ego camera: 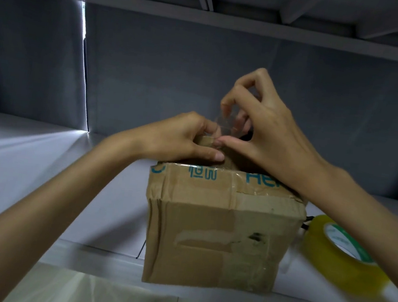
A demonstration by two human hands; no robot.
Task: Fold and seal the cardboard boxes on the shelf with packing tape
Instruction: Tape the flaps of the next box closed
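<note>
Cardboard box (220,231) upright at the near edge of the grey shelf (40,169), worn, patched with old tape. Left hand (179,136) on the box top, fingers curled, pinching a cardboard flap (205,142) beside the right thumb. Right hand (266,124) just right and above, fingers curled, pinching a clear strip of tape (226,125) over the flap. Yellowish tape roll (340,258) lying right of the box, under the right forearm.
</note>
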